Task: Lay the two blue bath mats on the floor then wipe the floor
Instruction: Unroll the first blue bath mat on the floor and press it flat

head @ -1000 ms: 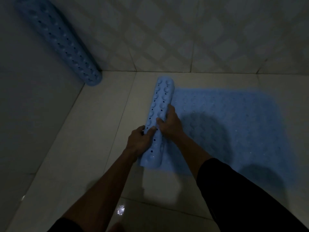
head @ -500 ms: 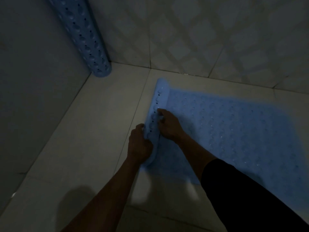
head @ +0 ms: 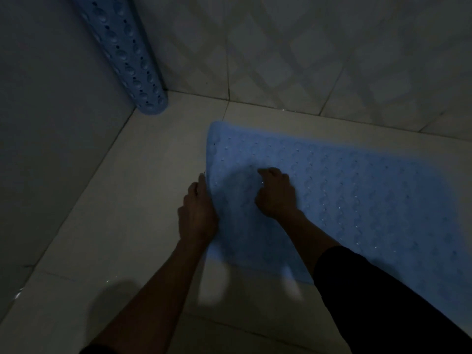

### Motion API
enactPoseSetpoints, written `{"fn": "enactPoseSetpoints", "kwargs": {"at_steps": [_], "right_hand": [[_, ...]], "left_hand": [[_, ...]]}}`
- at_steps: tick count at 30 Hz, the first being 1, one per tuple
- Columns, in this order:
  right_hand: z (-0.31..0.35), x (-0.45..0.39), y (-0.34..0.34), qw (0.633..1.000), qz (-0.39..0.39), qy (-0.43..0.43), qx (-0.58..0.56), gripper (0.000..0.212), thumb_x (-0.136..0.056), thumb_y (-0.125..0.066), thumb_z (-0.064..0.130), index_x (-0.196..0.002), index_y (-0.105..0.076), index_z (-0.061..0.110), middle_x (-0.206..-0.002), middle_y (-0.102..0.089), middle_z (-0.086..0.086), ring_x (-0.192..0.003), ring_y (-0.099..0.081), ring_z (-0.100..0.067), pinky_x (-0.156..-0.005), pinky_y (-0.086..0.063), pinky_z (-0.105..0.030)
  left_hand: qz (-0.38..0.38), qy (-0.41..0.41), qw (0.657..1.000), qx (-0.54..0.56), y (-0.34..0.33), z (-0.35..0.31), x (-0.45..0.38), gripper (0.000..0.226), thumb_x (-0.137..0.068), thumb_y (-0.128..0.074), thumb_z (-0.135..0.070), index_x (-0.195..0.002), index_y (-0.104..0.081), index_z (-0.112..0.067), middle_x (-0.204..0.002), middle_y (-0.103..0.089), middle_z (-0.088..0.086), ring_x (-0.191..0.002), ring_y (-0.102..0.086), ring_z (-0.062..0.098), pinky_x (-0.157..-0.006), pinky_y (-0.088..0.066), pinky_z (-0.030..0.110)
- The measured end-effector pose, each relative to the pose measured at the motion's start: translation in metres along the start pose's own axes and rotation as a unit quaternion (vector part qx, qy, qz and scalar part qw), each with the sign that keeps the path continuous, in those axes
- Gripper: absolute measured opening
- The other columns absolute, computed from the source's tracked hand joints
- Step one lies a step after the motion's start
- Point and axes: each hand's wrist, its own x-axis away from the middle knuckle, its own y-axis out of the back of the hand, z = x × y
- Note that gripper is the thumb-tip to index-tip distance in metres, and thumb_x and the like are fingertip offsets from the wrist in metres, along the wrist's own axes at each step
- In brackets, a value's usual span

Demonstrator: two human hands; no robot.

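Observation:
One blue bath mat (head: 357, 190) lies unrolled flat on the pale tiled floor (head: 132, 200), stretching off to the right. My left hand (head: 198, 213) rests at the mat's left edge, fingers against it. On the mat just to the right, my right hand (head: 277, 194) presses down with its fingers curled. A second blue bath mat (head: 127, 54), rolled into a tube with holes and bumps, stands leaning in the far left corner.
A patterned tile wall (head: 306, 52) runs along the back, close behind the flat mat. A plain wall (head: 51, 123) closes the left side. The room is dim. A black sleeve or trouser leg (head: 383, 302) fills the lower right.
The last rolled part of the mat has been unrolled to the left and now lies flat. Both hands went from gripping the roll to pressing the mat's left end.

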Motion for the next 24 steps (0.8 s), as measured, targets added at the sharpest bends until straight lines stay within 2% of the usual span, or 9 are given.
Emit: {"fn": "enactPoseSetpoints", "kwargs": {"at_steps": [3, 5, 7, 9, 11, 14, 16, 20, 24], "right_hand": [[-0.01, 0.003, -0.002, 0.998, 0.024, 0.002, 0.058, 0.066, -0.087, -0.056, 0.022, -0.149, -0.032, 0.02, -0.158, -0.021, -0.009, -0.145, -0.013, -0.028, -0.115, -0.022, -0.054], [-0.012, 0.004, -0.003, 0.997, 0.038, 0.013, 0.071, 0.066, -0.089, -0.055, 0.024, -0.15, -0.029, 0.02, -0.159, -0.018, -0.008, -0.147, -0.009, -0.028, -0.116, -0.019, -0.054], [-0.014, 0.004, 0.0, 0.996, 0.04, 0.024, 0.071, 0.065, -0.09, -0.055, 0.025, -0.15, -0.03, 0.02, -0.159, -0.018, -0.009, -0.147, -0.008, -0.027, -0.116, -0.018, -0.054], [-0.017, 0.006, 0.003, 0.997, 0.033, 0.035, 0.068, 0.062, -0.091, -0.054, 0.024, -0.149, -0.033, 0.02, -0.158, -0.02, -0.009, -0.147, -0.01, -0.026, -0.115, -0.02, -0.052], [-0.019, 0.007, 0.006, 0.996, 0.027, 0.046, 0.067, 0.059, -0.091, -0.054, 0.025, -0.147, -0.035, 0.019, -0.157, -0.024, -0.008, -0.145, -0.014, -0.025, -0.113, -0.024, -0.049], [-0.029, 0.005, 0.015, 0.998, -0.01, 0.041, 0.053, 0.056, -0.093, -0.052, 0.028, -0.146, -0.037, 0.018, -0.155, -0.028, -0.009, -0.143, -0.019, -0.026, -0.112, -0.028, -0.048], [-0.04, -0.002, 0.022, 0.997, -0.043, 0.027, 0.053, 0.058, -0.095, -0.049, 0.033, -0.148, -0.034, 0.019, -0.157, -0.027, -0.009, -0.144, -0.019, -0.027, -0.113, -0.027, -0.048], [-0.06, -0.03, 0.032, 0.997, -0.058, 0.003, 0.057, 0.065, -0.096, -0.043, 0.048, -0.154, -0.021, 0.027, -0.163, -0.01, -0.004, -0.149, -0.005, -0.026, -0.116, -0.015, -0.057], [-0.069, -0.07, 0.031, 0.992, -0.074, 0.029, 0.097, 0.069, -0.093, -0.029, 0.065, -0.153, -0.004, 0.042, -0.164, 0.006, 0.005, -0.15, 0.008, -0.024, -0.113, 0.0, -0.064]], "left_hand": [[0.016, 0.035, 0.999, -0.032, 0.004, 0.003, -0.004, 0.071, -0.104, -0.039, -0.03, -0.158, 0.006, -0.023, -0.163, -0.016, 0.014, -0.142, -0.029, 0.036, -0.115, -0.027, 0.057], [0.004, 0.021, 0.997, -0.078, 0.006, 0.006, -0.004, 0.074, -0.103, -0.041, -0.026, -0.158, 0.008, -0.022, -0.164, -0.012, 0.013, -0.145, -0.023, 0.035, -0.115, -0.025, 0.06], [0.0, -0.008, 0.982, -0.186, 0.006, 0.011, -0.005, 0.076, -0.1, -0.044, -0.032, -0.159, 0.002, -0.021, -0.165, -0.003, 0.011, -0.15, -0.009, 0.035, -0.116, -0.012, 0.067], [0.006, -0.037, 0.957, -0.287, 0.005, 0.013, -0.007, 0.07, -0.099, -0.036, -0.043, -0.159, -0.007, -0.02, -0.166, 0.006, 0.011, -0.152, 0.005, 0.037, -0.112, 0.004, 0.073], [0.006, -0.07, 0.942, -0.329, 0.002, 0.009, -0.011, 0.068, -0.097, -0.026, -0.047, -0.158, -0.014, -0.018, -0.167, 0.005, 0.012, -0.152, 0.006, 0.038, -0.111, 0.01, 0.072], [0.002, -0.101, 0.952, -0.289, -0.009, -0.006, -0.022, 0.069, -0.096, -0.016, -0.048, -0.158, -0.016, -0.02, -0.167, -0.004, 0.01, -0.153, -0.001, 0.034, -0.116, 0.005, 0.067], [0.014, -0.119, 0.962, -0.247, -0.019, -0.019, -0.037, 0.066, -0.101, -0.012, -0.054, -0.159, -0.012, -0.023, -0.167, -0.002, 0.009, -0.153, 0.001, 0.032, -0.118, 0.006, 0.064], [0.027, -0.129, 0.971, -0.201, -0.036, -0.043, -0.078, 0.073, -0.097, -0.016, -0.066, -0.159, -0.005, -0.03, -0.167, 0.003, 0.006, -0.153, 0.006, 0.029, -0.117, 0.009, 0.061], [0.022, -0.134, 0.969, -0.207, -0.047, -0.052, -0.119, 0.073, -0.094, -0.014, -0.071, -0.157, 0.002, -0.039, -0.167, 0.009, 0.002, -0.152, 0.012, 0.031, -0.117, 0.009, 0.065]]}}
